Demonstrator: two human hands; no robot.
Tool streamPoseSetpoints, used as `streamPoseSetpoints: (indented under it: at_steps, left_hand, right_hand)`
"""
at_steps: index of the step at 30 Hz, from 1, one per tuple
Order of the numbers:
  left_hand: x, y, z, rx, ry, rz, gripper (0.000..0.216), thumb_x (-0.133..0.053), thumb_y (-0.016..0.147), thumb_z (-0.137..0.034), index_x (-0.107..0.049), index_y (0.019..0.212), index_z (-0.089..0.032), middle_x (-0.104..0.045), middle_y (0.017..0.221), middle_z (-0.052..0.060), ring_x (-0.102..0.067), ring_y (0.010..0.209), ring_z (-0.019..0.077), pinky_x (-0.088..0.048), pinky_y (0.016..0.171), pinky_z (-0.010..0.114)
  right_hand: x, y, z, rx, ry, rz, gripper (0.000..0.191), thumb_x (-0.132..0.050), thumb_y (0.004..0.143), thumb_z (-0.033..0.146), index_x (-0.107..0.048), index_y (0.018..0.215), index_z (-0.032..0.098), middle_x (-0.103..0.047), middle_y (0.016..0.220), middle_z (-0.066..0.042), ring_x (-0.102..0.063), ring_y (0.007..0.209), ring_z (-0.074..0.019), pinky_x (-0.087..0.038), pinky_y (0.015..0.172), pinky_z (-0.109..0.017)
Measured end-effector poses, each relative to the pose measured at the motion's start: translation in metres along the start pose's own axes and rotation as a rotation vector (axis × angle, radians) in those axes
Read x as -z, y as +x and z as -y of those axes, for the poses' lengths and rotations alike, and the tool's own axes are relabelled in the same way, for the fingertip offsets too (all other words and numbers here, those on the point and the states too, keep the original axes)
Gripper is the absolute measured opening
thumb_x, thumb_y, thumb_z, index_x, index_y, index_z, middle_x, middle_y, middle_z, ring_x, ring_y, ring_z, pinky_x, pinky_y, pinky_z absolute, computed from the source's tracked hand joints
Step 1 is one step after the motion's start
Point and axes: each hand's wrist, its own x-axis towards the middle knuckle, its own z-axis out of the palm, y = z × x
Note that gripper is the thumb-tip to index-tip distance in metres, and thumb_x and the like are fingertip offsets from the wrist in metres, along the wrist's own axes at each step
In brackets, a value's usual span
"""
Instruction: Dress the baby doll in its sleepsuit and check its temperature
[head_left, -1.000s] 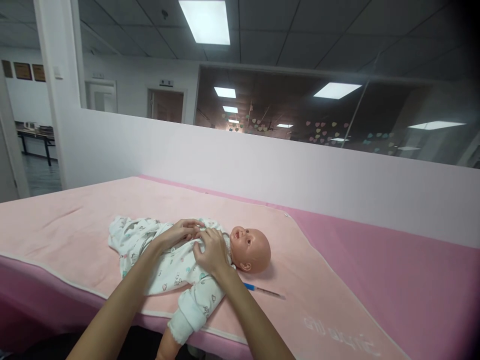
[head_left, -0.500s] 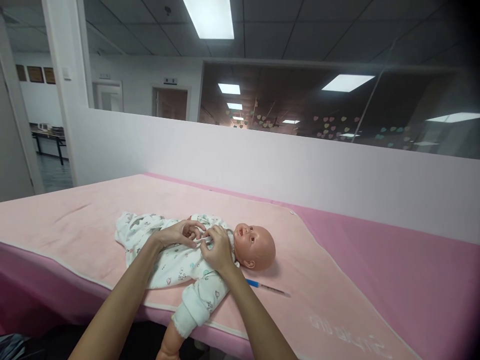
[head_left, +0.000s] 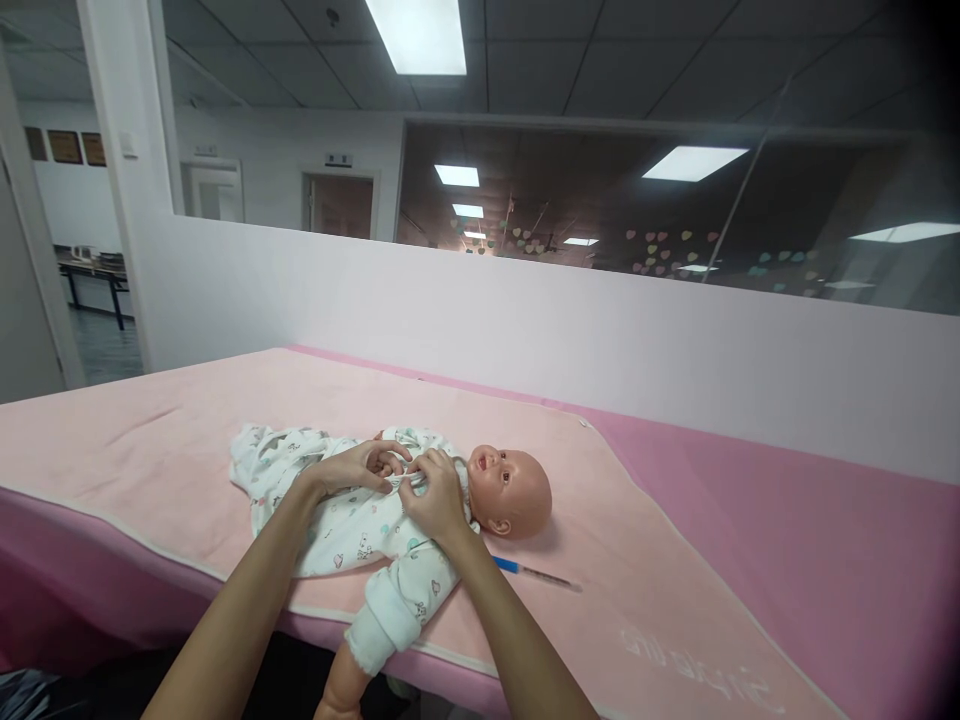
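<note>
A baby doll [head_left: 523, 490] lies on its back on a pink blanket, its head to the right. It wears a white printed baby romper [head_left: 349, 535], and one sleeve has a folded cuff near the front edge. At the romper's chest, my left hand [head_left: 365, 466] is closed, with thumb and fingers pinching the white front edge or a tie. My right hand [head_left: 436, 497] pinches the same white fabric just below the doll's chin. Both hands almost meet there, and the fingertips partly hide what they grip.
A blue-ended pen-like stick [head_left: 536, 573] lies on the pink blanket [head_left: 645, 600] beside my right forearm. The blanket covers a table with a darker pink cover [head_left: 847, 540]. Behind stands a low white wall [head_left: 525, 330] with glass above. The doll's bare hand hangs past the table's front edge.
Hardly anything differs. Both hands stay at the romper's chest with only a slight finger shift, and the view has moved a little.
</note>
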Motion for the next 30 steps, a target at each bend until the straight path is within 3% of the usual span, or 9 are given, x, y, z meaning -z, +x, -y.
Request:
streamPoseSetpoints:
  at_steps: [10, 16, 21, 24, 26, 30]
  left_hand:
    - [-0.001, -0.002, -0.002, 0.071, -0.143, -0.034, 0.05, -0.069, 0.06, -0.01, -0.054, 0.107, -0.019, -0.057, 0.079, 0.0, -0.051, 0.07, 0.0106, -0.038, 0.064, 0.02]
    - [-0.001, -0.002, -0.003, 0.034, -0.051, -0.097, 0.044, -0.067, 0.068, -0.021, -0.054, 0.11, -0.02, -0.055, 0.082, 0.001, -0.046, 0.063, 0.0084, -0.033, 0.053, 0.018]
    - [-0.006, -0.001, -0.005, 0.011, -0.039, -0.105, 0.045, -0.068, 0.067, -0.024, -0.055, 0.109, -0.02, -0.056, 0.083, 0.001, -0.051, 0.078, 0.0132, -0.041, 0.071, 0.024]
    - [-0.007, 0.001, -0.004, 0.012, -0.012, -0.12, 0.043, -0.069, 0.065, -0.025, -0.057, 0.105, -0.018, -0.057, 0.079, 0.001, -0.051, 0.075, 0.0126, -0.041, 0.068, 0.022]
    - [-0.008, 0.001, -0.004, 0.017, 0.021, -0.196, 0.041, -0.068, 0.066, -0.029, -0.057, 0.103, -0.017, -0.056, 0.077, 0.001, -0.049, 0.065, 0.0102, -0.039, 0.057, 0.02]
    - [-0.008, -0.009, -0.006, 0.001, 0.135, -0.543, 0.039, -0.061, 0.07, -0.04, -0.057, 0.101, -0.015, -0.057, 0.071, 0.001, -0.045, 0.052, 0.0084, -0.035, 0.047, 0.019]
  right_hand:
    - [-0.002, 0.0, 0.0, -0.043, 0.039, 0.025, 0.007, -0.05, 0.068, 0.013, -0.05, 0.064, 0.02, -0.051, 0.07, -0.001, -0.047, 0.074, -0.0168, -0.037, 0.067, -0.028]
    - [0.006, 0.0, 0.006, -0.02, 0.021, 0.073, 0.008, -0.05, 0.076, 0.021, -0.055, 0.082, 0.02, -0.054, 0.085, -0.004, -0.048, 0.084, -0.019, -0.037, 0.075, -0.031]
    - [0.012, 0.002, 0.011, 0.034, -0.018, 0.191, 0.021, -0.057, 0.071, 0.022, -0.055, 0.092, 0.021, -0.054, 0.094, -0.003, -0.047, 0.09, -0.0194, -0.036, 0.081, -0.033]
    - [0.012, 0.002, 0.01, 0.049, -0.039, 0.201, 0.024, -0.057, 0.071, 0.02, -0.054, 0.095, 0.022, -0.055, 0.094, -0.003, -0.047, 0.09, -0.0194, -0.035, 0.083, -0.033]
    - [0.012, 0.001, 0.009, 0.045, -0.084, 0.168, 0.019, -0.053, 0.076, 0.02, -0.055, 0.095, 0.021, -0.055, 0.093, -0.004, -0.047, 0.089, -0.0195, -0.035, 0.083, -0.034]
    - [0.009, 0.001, 0.013, 0.106, -0.151, 0.109, 0.016, -0.043, 0.083, 0.018, -0.056, 0.092, 0.019, -0.058, 0.092, -0.005, -0.049, 0.088, -0.0178, -0.03, 0.091, -0.037]
